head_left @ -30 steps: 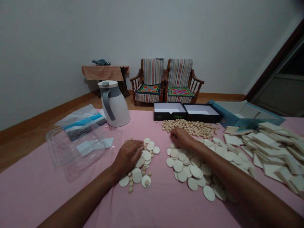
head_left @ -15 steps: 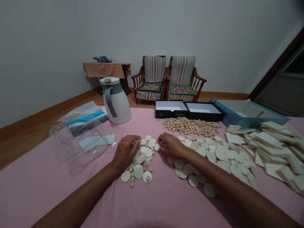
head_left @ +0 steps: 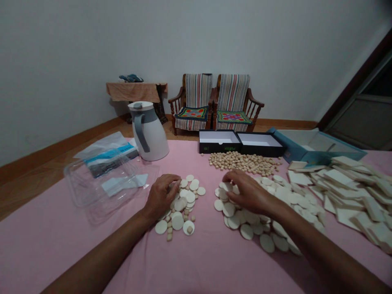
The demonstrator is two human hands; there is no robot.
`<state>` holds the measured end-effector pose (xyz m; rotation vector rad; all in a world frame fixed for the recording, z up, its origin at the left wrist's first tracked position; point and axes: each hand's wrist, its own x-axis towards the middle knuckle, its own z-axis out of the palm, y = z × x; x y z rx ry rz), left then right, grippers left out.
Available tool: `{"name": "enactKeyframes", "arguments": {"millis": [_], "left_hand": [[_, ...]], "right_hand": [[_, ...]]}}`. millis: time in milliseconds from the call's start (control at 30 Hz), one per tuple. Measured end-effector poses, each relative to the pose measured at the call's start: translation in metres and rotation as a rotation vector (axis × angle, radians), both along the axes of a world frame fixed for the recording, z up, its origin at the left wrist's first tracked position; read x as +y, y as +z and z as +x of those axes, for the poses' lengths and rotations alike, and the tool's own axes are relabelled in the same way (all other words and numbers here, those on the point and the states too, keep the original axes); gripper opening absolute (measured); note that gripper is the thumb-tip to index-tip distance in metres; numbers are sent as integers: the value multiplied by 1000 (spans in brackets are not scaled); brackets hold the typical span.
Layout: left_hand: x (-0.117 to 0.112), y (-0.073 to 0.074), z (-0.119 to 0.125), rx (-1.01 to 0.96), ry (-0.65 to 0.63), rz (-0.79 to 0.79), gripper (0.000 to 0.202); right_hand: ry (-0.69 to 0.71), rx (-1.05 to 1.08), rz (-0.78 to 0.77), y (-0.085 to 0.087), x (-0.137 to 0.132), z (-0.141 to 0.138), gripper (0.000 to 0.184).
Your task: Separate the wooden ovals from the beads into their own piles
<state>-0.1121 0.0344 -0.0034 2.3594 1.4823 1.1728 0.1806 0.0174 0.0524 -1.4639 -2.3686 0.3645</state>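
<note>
My left hand (head_left: 161,197) rests palm down on a small heap of pale wooden discs (head_left: 185,200) mixed with little round pegs, its fingers curled over the discs at the heap's left side. My right hand (head_left: 248,192) lies on the near left part of a larger spread of pale discs (head_left: 269,212), fingers bent down onto them. I cannot make out whether either hand pinches a disc. A pile of small pale pegs (head_left: 243,161) lies just beyond my right hand.
A white jug (head_left: 147,131) stands at the back left beside a clear plastic tray (head_left: 104,185) and bag. Two black boxes (head_left: 240,143) and a blue box (head_left: 318,147) sit at the far edge. Flat pale square tiles (head_left: 349,185) cover the right. Pink cloth (head_left: 196,261) covers the table.
My right hand went left to the small heap half a second ago, then came back right onto the large disc spread. My left hand stayed on the small heap.
</note>
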Motion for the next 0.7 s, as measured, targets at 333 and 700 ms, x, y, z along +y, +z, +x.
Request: {"name": "enactKeyframes", "arguments": {"millis": [333, 700], "left_hand": [[16, 30, 36, 412, -256, -192, 19], [27, 46, 58, 656, -189, -339, 18]], "right_hand": [[-242, 149, 232, -29, -14, 65, 17], [-243, 226, 364, -55, -12, 66, 15]]}}
